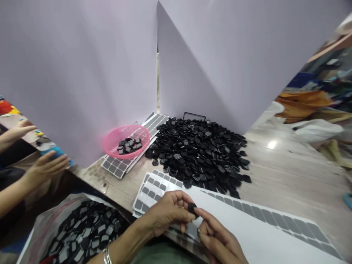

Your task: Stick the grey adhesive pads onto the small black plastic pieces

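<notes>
My left hand (172,212) pinches a small black plastic piece (192,210) between thumb and fingers, above the front edge of the table. The right index fingertip touches that piece's right edge. The other fingers of my right hand (218,238) are curled, with a small dark edge showing near the thumb; what it belongs to is hidden. Under both hands lie white sheets of grey rounded-square stickers (154,189), partly covered by blank white backing (261,234). Just beyond is a large heap of similar black pieces (198,150).
A pink basket (106,141) holds several grey-topped black pieces and rests on more sticker sheets (117,167). At lower left, an open bag (41,220) is full of such pieces. Another person's hands (45,168) are at the left. Pale purple panels (82,73) stand behind the heap.
</notes>
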A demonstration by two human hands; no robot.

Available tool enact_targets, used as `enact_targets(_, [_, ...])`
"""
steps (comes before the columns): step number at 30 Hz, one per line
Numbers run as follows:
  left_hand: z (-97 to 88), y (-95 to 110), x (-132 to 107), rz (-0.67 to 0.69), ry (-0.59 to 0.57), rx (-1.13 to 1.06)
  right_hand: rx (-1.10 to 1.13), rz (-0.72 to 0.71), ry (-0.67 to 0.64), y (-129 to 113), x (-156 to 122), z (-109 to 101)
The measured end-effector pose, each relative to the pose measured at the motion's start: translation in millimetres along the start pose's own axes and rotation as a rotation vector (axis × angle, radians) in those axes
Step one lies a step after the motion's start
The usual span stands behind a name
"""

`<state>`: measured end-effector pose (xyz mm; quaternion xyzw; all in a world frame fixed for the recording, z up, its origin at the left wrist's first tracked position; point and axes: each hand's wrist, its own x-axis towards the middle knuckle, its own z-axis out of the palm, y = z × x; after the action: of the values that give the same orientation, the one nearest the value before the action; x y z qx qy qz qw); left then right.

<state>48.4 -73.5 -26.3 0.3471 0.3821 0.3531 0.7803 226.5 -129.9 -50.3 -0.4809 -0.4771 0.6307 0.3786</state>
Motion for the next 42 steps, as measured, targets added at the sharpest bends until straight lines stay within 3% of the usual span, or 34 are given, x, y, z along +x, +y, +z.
enact_targets(10, [2.4, 7, -7, -0.051, -0.112, 0.122, 0.008, -0.011, -0.126, -18, -10, -5])
enact_targets(18, [8.3, 8, -8, -0.035, -0.081, 0.204, -0.065, -0.002, -0.142, -22, -12, -7])
enact_targets(25, [13.7, -8, -1, 0.158, -0.002, 0.277, -0.003, 0.013, -0.148, -23, -12, -6])
enact_targets(34, [8.3, -10, -3, -0.184, -0.138, 0.170, -0.064, 0.067, -0.340, -15, -10, -25])
enact_targets(37, [8.5, -7, -4, -0.214, -0.151, 0.150, -0.089, 0.029, -0.377, -17, -10, -33])
enact_targets(39, [9.2, -7, -4, -0.194, -0.121, 0.133, -0.082, -0.002, -0.330, -17, -11, -35])
enact_targets(42, [10.8, -8, -2, -0.127, -0.074, 0.129, -0.101, -0.057, -0.133, -16, -14, -34])
